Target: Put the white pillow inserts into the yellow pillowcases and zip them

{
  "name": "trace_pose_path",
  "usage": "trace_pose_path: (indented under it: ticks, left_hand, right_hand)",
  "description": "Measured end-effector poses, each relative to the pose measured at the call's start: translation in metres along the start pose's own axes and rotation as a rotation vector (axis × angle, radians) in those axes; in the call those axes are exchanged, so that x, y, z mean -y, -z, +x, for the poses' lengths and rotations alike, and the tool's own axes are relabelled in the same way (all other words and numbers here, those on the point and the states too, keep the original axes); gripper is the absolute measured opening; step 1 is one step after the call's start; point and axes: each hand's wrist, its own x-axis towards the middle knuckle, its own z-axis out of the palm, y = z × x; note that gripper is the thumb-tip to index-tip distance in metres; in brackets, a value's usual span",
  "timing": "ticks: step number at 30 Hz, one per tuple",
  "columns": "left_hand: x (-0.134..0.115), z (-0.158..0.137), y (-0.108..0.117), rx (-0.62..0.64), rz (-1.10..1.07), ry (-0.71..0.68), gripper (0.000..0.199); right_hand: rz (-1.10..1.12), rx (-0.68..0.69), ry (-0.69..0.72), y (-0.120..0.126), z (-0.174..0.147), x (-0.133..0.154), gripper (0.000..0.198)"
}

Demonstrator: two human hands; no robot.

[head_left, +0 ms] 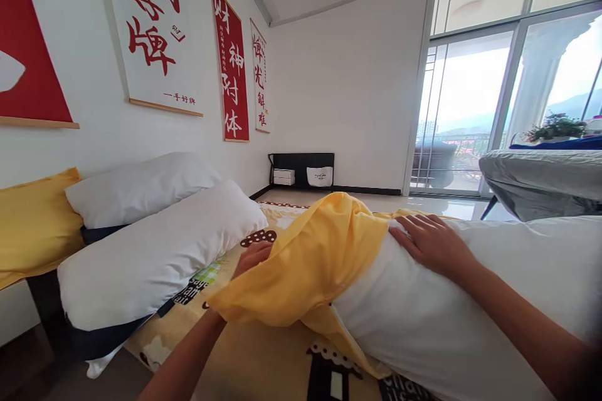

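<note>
The yellow case (pixel 324 257) drapes the white pillow (pixel 414 307) between the left hand (pixel 253 257), half-hidden so I can't tell its grip, and the right hand (pixel 436 245), laid flat on the pillow

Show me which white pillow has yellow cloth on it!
The white pillow at the picture's right, under the right hand: yellow cloth covers one end. The front-left white pillow and the white one behind have none.

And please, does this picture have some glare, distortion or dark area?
Head view: strong daylight washes out the sky beyond the glass door, with bright reflections on the floor; head view: the red scroll at the left edge looks slanted, probably lens distortion; head view: the lower right edge is dark.
</note>
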Motion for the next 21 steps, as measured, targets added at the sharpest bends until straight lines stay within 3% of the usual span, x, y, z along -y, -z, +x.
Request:
trace_pose_path:
  ticks: [4, 10, 15, 21]
  left_hand:
    - [-0.01, -0.002, -0.021, 0.121, 0.042, -0.119, 0.032]
    - [-0.013, -0.001, -0.011, 0.162, -0.194, -0.004, 0.041]
    - [-0.008, -0.004, -0.002, 0.03, -0.175, 0.051, 0.027]
    - [-0.008, -0.001, -0.004, -0.038, -0.331, 0.185, 0.034]
  right_hand:
    - [-0.005, -0.003, -0.088, -0.018, -0.002, -0.009, 0.047]
    - [0.037, -0.008, -0.086, -0.019, -0.009, -0.014, 0.048]
    - [0.07, -0.014, -0.092, -0.011, -0.01, -0.009, 0.046]
    - [0.095, -0.03, -0.09, -0.003, -0.014, -0.003, 0.047]
